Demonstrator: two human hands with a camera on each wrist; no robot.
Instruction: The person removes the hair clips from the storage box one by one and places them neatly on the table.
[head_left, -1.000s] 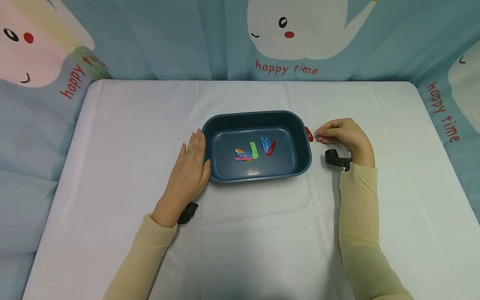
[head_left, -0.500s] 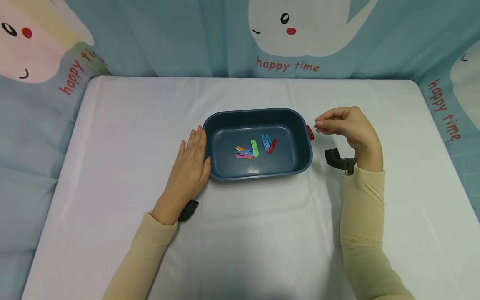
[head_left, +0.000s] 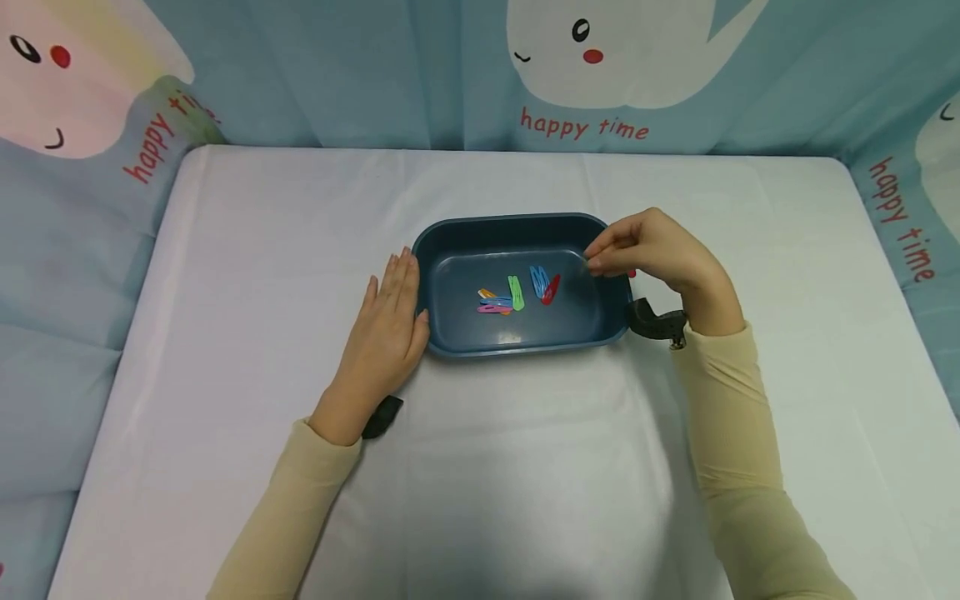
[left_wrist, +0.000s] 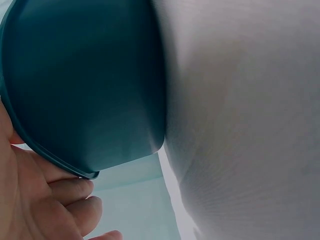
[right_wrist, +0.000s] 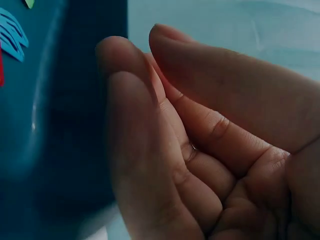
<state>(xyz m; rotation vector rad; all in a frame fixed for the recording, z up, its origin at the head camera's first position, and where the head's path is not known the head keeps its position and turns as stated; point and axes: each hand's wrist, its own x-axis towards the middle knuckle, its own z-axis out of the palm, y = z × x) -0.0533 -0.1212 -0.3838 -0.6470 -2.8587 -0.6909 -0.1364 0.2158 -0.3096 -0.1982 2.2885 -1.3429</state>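
Observation:
A dark blue tray holds small clips: a green clip, a pink clip, a red clip, blue clips and some orange. My left hand lies with straight fingers along the tray's left end; its fingers touch the rim in the left wrist view. Over the tray's right end is my right hand, thumb and forefinger apart, nothing visible between them in the right wrist view. Another red clip, mostly hidden by that hand, shows at the tray's right outer side.
White cloth covers the table under the tray. A blue curtain with printed figures hangs along the back and sides. Black wrist devices sit at both wrists, the right one close to the tray's right rim.
My right hand first rose slightly beside the tray, then moved left over its right end, now covering most of the outer red clip. The left hand keeps its place on the tray.

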